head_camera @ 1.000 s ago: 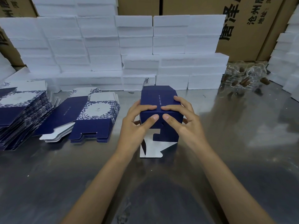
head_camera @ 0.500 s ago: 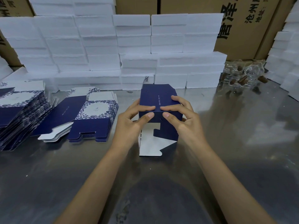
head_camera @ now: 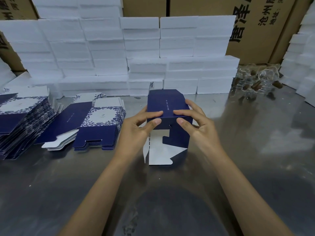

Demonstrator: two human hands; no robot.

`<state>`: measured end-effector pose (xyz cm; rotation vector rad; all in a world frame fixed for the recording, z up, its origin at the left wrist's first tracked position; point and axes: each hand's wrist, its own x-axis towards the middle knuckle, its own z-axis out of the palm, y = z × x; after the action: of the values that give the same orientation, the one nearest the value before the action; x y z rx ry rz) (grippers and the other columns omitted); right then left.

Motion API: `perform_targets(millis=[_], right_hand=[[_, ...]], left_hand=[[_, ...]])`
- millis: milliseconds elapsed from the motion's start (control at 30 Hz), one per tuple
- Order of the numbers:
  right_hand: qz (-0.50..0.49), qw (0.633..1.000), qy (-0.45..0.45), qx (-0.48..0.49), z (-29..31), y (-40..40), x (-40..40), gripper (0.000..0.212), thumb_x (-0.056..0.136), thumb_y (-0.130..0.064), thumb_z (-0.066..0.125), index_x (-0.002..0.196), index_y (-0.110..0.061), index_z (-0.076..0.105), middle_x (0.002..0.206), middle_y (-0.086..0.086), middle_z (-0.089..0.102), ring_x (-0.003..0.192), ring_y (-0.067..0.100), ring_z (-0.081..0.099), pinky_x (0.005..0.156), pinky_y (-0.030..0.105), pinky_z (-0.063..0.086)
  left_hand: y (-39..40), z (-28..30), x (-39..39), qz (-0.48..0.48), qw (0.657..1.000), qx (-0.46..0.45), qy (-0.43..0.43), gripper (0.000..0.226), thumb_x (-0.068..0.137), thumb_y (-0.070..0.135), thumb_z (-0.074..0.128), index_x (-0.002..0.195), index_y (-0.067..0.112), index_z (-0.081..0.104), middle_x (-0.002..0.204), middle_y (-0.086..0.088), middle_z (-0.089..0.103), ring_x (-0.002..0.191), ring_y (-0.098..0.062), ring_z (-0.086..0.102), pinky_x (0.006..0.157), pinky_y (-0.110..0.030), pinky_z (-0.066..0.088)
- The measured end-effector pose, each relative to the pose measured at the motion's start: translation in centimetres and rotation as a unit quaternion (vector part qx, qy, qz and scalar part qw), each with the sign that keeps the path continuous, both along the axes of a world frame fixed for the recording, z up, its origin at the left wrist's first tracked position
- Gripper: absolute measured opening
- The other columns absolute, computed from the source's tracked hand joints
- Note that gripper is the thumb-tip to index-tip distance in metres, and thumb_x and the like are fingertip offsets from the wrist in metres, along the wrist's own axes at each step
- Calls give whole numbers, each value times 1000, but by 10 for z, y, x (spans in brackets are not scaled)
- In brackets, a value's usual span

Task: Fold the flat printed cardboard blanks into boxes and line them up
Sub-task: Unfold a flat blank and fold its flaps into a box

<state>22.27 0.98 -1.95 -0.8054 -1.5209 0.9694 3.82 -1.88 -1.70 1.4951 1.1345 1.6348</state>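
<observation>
A half-formed dark blue box (head_camera: 167, 106) stands on the metal table (head_camera: 238, 150) in front of me. My left hand (head_camera: 136, 132) grips its left side, fingers over the top edge and thumb on the near face. My right hand (head_camera: 199, 126) grips the right side the same way. One blue bottom flap is folded across the near end; a white flap (head_camera: 160, 155) lies flat on the table toward me. Flat printed blanks lie in a stack (head_camera: 95, 123) to the left, with a taller stack (head_camera: 20, 121) at the far left edge.
White foam blocks (head_camera: 119, 53) are stacked in a wall along the back of the table, with more (head_camera: 303, 65) at the right. Brown cartons (head_camera: 255, 23) stand behind them. Clear glass bottles with stoppers (head_camera: 255, 82) lie at the back right.
My thumbs have slid apart on the near face. The blue bottom flap is folded further across the box's open end, and the box has barely moved.
</observation>
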Motion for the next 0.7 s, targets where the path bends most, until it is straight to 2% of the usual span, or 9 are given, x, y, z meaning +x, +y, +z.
perform_targets(millis=[100, 167, 233, 300, 367, 433, 533, 600, 700], right_hand=[[-25, 1000, 0, -2, -1, 1, 2, 22, 93, -16, 71, 110, -31, 73, 151, -12, 45, 112, -19, 56, 80, 15, 54], [-68, 997, -1, -26, -2, 2, 4, 39, 87, -42, 74, 124, -39, 63, 148, -19, 47, 120, -12, 54, 93, 20, 51], [-105, 991, 3, -84, -4, 4, 9, 57, 80, -66, 64, 131, -43, 54, 141, -24, 51, 126, -3, 52, 97, 22, 46], [-100, 981, 27, -163, -8, 8, 13, 54, 87, -72, 49, 125, -35, 60, 130, -19, 63, 120, 7, 61, 92, 26, 51], [-65, 971, 45, -227, -11, 12, 12, 49, 97, -66, 40, 115, -30, 68, 118, -12, 73, 111, 17, 68, 94, 37, 55], [-39, 971, 55, -231, -12, 12, 9, 42, 104, -55, 39, 110, -29, 72, 112, -14, 75, 110, 17, 70, 90, 36, 56], [-38, 982, 80, -165, -9, 10, 8, 27, 106, -23, 47, 116, -21, 72, 118, -7, 74, 116, 13, 66, 90, 30, 55], [-34, 990, 74, -119, -5, 7, 10, 30, 102, -6, 50, 123, -15, 69, 124, -2, 70, 114, 9, 65, 92, 24, 54], [-12, 998, 33, -58, 3, 0, 13, 31, 101, -5, 55, 127, -18, 66, 138, -6, 59, 110, -8, 62, 83, 11, 50]], left_hand=[[0, -1, 0, 14, 1000, -1, -2, 25, 91, 8, 70, 102, 29, 78, 119, 14, 72, 114, -1, 64, 99, -23, 52], [0, -2, -3, 57, 998, 7, -13, 25, 93, 7, 68, 105, 26, 77, 110, 15, 74, 109, 1, 65, 94, -15, 50], [1, -5, -10, 112, 993, 7, -24, 26, 96, 7, 63, 106, 28, 75, 108, 14, 75, 109, -1, 66, 95, -16, 49], [4, -8, -14, 143, 989, -25, -35, 32, 99, 2, 57, 109, 28, 72, 110, 12, 73, 109, -4, 67, 93, -19, 52], [5, -12, -12, 145, 984, -89, -58, 39, 98, -3, 53, 110, 30, 69, 109, 12, 72, 96, -3, 69, 72, -22, 55], [5, -17, -4, 127, 977, -145, -97, 43, 96, -7, 52, 110, 31, 66, 111, 8, 71, 84, -1, 70, 57, -22, 53], [3, -20, 5, 90, 970, -186, -130, 40, 93, -11, 55, 116, 21, 60, 111, -2, 69, 73, -6, 72, 55, -18, 54], [1, -19, 12, 61, 966, -217, -126, 32, 92, -10, 58, 112, 15, 55, 106, -10, 69, 61, -11, 71, 50, -22, 55], [-2, -20, 27, 12, 949, -300, -95, 21, 94, -2, 61, 113, 5, 55, 101, -20, 70, 48, -19, 67, 42, -26, 54]])
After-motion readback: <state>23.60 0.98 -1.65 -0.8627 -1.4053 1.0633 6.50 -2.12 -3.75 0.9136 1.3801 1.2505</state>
